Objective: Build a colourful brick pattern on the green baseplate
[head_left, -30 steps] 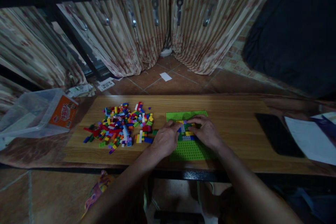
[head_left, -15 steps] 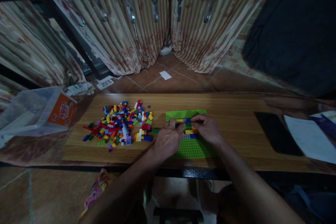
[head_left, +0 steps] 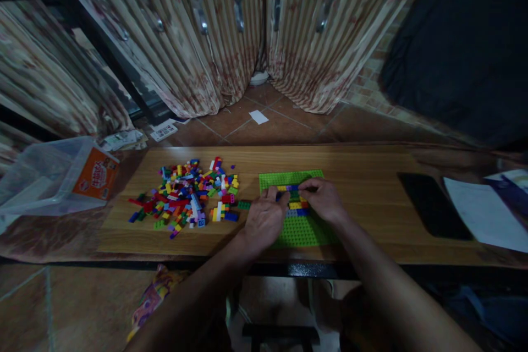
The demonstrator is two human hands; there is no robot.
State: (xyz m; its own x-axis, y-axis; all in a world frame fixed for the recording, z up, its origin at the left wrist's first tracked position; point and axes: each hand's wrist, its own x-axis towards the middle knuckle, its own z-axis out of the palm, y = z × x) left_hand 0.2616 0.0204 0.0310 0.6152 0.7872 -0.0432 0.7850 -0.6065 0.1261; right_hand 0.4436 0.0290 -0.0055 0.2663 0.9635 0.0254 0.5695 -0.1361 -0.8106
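Note:
A light green studded baseplate (head_left: pixel 301 232) lies on the wooden table. Across its upper half run rows of building bricks (head_left: pixel 296 205) in yellow, orange, blue, green and grey. My left hand (head_left: pixel 264 216) rests over the left side of these rows, its fingers curled against the bricks. From the right, my right hand (head_left: pixel 325 200) pinches at the right end of the rows, near a blue brick (head_left: pixel 292 188). The fingers hide part of the bricks, and the exact piece under each fingertip is not clear. A dark green brick (head_left: pixel 243 205) lies just left of my left hand.
A heap of loose mixed bricks (head_left: pixel 181 192) spreads over the table's left part. A clear plastic box (head_left: pixel 45 176) with an orange label stands beyond the left edge. To the right lie a black flat object (head_left: pixel 433 206) and white papers (head_left: pixel 487 212).
Both hands stay at the brick rows with almost the same grip. The whole view has shifted slightly; no brick has visibly moved.

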